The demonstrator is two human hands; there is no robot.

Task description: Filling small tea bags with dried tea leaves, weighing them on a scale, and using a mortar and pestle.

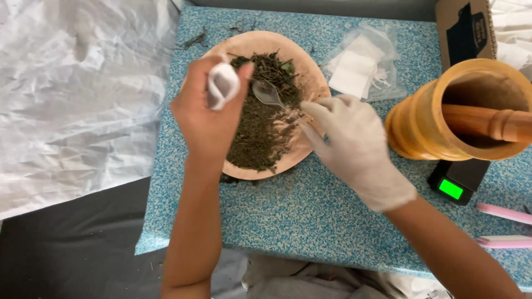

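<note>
At frame centre, one sachet (223, 84) is pinched in the left hand (206, 113); one spoon (267, 93) is gripped by the gloved right hand (354, 145) over one plate (310, 72) of herbs (260, 133).

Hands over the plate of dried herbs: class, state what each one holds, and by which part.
The left hand pinches a small white filter bag near its open top. The gloved right hand holds a clear plastic spoon by its handle.
</note>
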